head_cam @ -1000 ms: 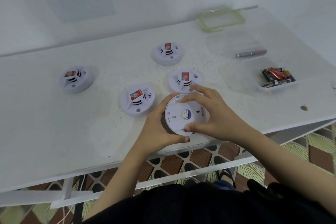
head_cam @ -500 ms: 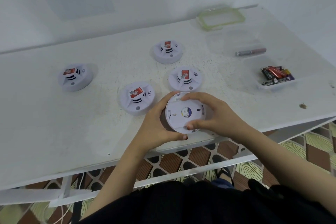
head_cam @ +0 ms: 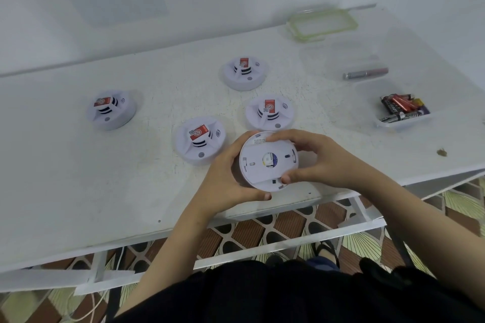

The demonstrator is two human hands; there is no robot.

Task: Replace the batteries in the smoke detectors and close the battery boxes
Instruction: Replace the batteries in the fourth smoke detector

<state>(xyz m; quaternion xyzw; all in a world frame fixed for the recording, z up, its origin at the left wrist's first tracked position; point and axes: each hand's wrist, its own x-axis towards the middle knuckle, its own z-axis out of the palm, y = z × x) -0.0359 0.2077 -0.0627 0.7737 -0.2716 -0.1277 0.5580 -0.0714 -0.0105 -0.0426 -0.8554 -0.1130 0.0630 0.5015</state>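
I hold a round white smoke detector (head_cam: 265, 162) back side up near the table's front edge. My left hand (head_cam: 225, 178) grips its left rim, thumb under the lower edge. My right hand (head_cam: 322, 160) grips its right side, fingers curled over the top rim and thumb on the lower edge. Several other white detectors with red labels lie face up on the table: one at the left (head_cam: 111, 110), one beside my left hand (head_cam: 200, 140), one just beyond the held one (head_cam: 270, 113), one farther back (head_cam: 245, 73).
A clear tray of batteries (head_cam: 402, 113) sits at the right on the white table (head_cam: 65, 178). A single battery (head_cam: 366, 74) lies behind the tray inside a faint clear box. A green-rimmed lid (head_cam: 322, 24) is at the back. A small brown speck (head_cam: 442, 152) lies near the right edge.
Both hands have kept hold of the detector. My right hand's fingers have shifted along the rim, and the detector's back appears slightly turned.
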